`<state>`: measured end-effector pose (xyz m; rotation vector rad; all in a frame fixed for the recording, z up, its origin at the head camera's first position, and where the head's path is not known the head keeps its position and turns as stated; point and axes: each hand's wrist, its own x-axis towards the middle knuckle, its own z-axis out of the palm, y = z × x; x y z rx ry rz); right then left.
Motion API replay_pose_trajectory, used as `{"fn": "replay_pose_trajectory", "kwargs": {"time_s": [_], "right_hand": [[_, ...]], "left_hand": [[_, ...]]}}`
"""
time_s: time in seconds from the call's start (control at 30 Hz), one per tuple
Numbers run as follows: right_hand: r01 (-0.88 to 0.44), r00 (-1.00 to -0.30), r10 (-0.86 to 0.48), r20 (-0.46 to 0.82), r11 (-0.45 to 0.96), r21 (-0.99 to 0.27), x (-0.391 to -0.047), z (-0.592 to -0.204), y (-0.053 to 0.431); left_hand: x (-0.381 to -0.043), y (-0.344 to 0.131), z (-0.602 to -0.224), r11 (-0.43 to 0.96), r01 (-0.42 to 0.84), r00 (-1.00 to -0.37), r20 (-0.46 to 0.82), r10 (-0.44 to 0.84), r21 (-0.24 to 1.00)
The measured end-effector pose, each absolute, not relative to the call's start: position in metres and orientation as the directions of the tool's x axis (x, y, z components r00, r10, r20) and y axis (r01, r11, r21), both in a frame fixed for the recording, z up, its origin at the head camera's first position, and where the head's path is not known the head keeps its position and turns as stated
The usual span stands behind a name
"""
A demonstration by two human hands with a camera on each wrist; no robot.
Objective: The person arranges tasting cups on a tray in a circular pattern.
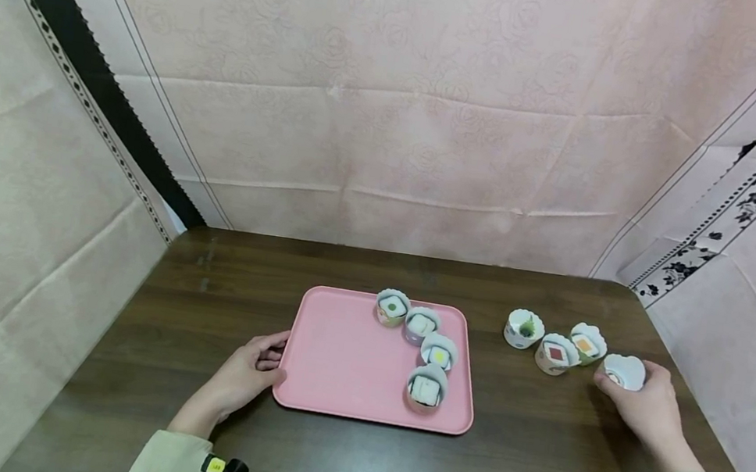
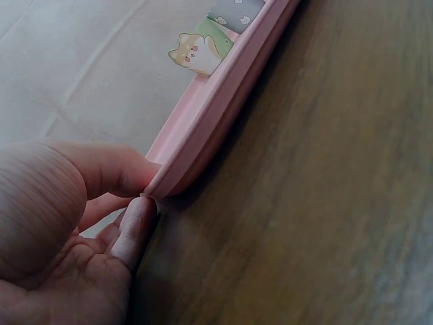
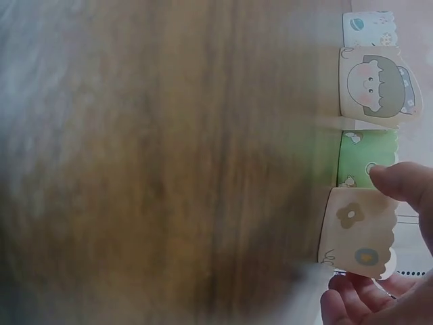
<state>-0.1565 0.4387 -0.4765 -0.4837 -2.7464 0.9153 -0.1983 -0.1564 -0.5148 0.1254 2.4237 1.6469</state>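
Observation:
At its left rim, my left hand (image 1: 244,373) pinches a pink rectangular tray (image 1: 335,353); in the left wrist view, thumb and fingertips meet on the tray's corner. Several small paper cups (image 1: 426,388) with scalloped rims stand in a line on the tray's right half. At the right side of the table my right hand (image 1: 653,404) grips another paper cup (image 1: 625,373) between thumb and fingers. The right wrist view shows this cup (image 3: 358,233) as beige with a brown flower, its base close to the tabletop.
Left of the held cup stand a green cup (image 1: 589,342) with an orange-marked square, a cup (image 1: 556,354) with a red-marked square, and a white cup (image 1: 524,328) with something green inside. The dark wooden table (image 1: 356,469) borders pale cloth walls (image 1: 388,151).

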Motion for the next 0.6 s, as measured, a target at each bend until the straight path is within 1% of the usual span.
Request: {"fn": "replay_pose_trajectory", "kwargs": {"time_s": [0.23,0.6], "right_hand": [[0.284,-0.919,0.39,0.049,0.745,-0.604,-0.1565,-0.4769,0.4386],[0.327,-0.907,0.421,0.022,0.737,-0.591,-0.1543,-0.4779,0.4381]], "left_hand": [[-0.1985,-0.1561,-0.5137,0.374,-0.05,-0.975,-0.127,0.185,0.926],[-0.1985,-0.1565,-0.5135,0.371,-0.044,-0.973,-0.123,0.193,0.928]]}}
